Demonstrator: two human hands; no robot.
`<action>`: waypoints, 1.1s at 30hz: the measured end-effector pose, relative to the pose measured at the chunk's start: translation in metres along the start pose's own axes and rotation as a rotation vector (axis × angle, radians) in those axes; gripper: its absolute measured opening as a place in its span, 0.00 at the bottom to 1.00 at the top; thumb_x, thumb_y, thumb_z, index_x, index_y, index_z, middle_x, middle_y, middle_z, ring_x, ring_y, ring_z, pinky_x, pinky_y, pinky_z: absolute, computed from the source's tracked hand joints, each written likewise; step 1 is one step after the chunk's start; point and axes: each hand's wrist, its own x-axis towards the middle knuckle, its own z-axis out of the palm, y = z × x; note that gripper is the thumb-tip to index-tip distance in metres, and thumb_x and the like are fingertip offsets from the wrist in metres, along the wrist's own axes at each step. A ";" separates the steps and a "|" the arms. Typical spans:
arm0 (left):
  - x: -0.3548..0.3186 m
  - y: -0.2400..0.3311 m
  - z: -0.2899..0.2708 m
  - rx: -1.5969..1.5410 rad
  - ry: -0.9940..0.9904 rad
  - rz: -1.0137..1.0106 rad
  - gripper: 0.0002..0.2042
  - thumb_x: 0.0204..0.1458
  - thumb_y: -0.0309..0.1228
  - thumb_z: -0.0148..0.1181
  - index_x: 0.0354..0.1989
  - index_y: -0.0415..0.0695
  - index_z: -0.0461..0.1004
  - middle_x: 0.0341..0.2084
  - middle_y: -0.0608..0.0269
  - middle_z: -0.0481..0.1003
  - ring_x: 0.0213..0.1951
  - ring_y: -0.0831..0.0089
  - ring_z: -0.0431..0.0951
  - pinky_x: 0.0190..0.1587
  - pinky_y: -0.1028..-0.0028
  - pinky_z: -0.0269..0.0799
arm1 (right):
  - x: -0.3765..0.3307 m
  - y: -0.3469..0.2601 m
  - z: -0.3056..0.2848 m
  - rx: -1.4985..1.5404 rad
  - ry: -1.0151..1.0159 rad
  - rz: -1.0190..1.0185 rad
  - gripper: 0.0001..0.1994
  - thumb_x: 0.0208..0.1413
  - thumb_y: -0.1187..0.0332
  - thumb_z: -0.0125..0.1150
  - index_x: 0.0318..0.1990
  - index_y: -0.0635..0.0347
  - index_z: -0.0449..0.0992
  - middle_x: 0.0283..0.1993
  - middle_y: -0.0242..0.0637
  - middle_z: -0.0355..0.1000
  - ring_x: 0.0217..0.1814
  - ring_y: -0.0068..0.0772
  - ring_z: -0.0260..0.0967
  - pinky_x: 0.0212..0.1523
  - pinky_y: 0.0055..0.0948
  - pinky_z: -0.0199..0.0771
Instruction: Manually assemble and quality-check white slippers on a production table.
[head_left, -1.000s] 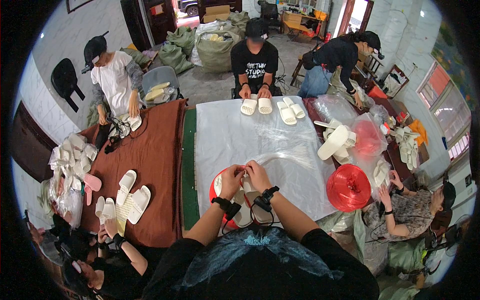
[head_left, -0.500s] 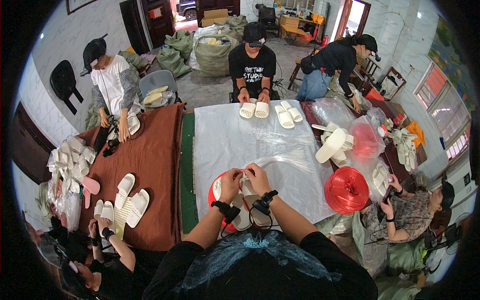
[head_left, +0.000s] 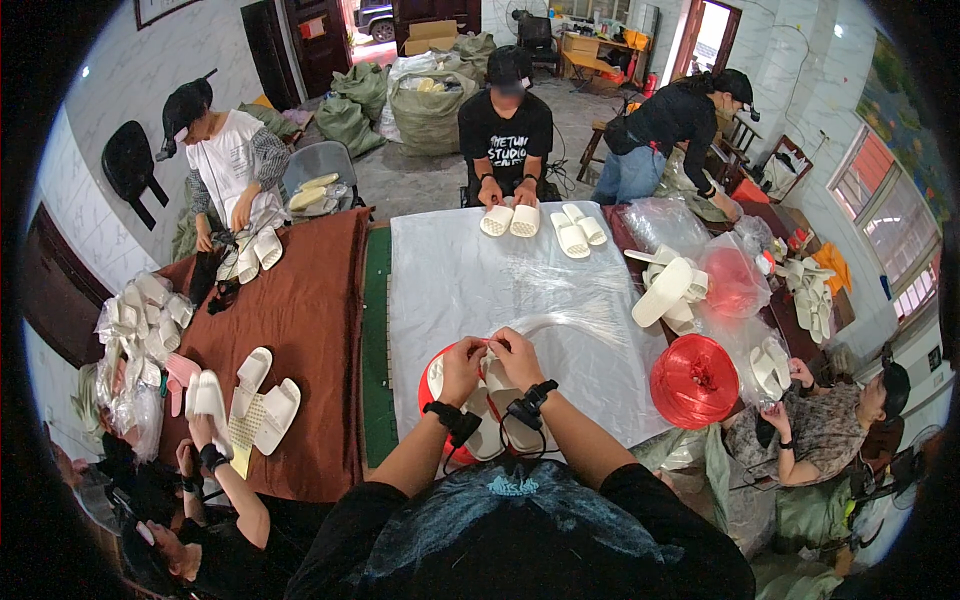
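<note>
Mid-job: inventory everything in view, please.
Red strip: count unclear, red, centre
Near slippers: at least two, white, lower centre
Red roll: one, red, right
Strands: many, clear, centre
Sheet: one, white, centre
Far slippers: two pairs, white, far centre
Slipper pile: several, white, right
Brown cloth: one, brown, left
Left slippers: several, white, on cloth
Sacks: several, green, rear
Grey chair: one, grey, rear left
Co-workers: at least five, mixed clothing, around
Left hand, right hand: two, bare, centre

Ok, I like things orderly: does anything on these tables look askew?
Yes, mildly: the white slippers beyond the red twine roll are heaped at odd angles, unlike the pair set side by side before the co-worker opposite.
</note>
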 end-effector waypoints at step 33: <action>0.001 -0.008 0.000 -0.009 -0.040 -0.018 0.07 0.54 0.24 0.55 0.38 0.34 0.73 0.29 0.56 0.77 0.32 0.72 0.76 0.38 0.73 0.71 | 0.001 -0.004 0.001 -0.025 -0.021 0.023 0.07 0.56 0.70 0.56 0.35 0.65 0.71 0.28 0.37 0.72 0.30 0.27 0.69 0.34 0.26 0.69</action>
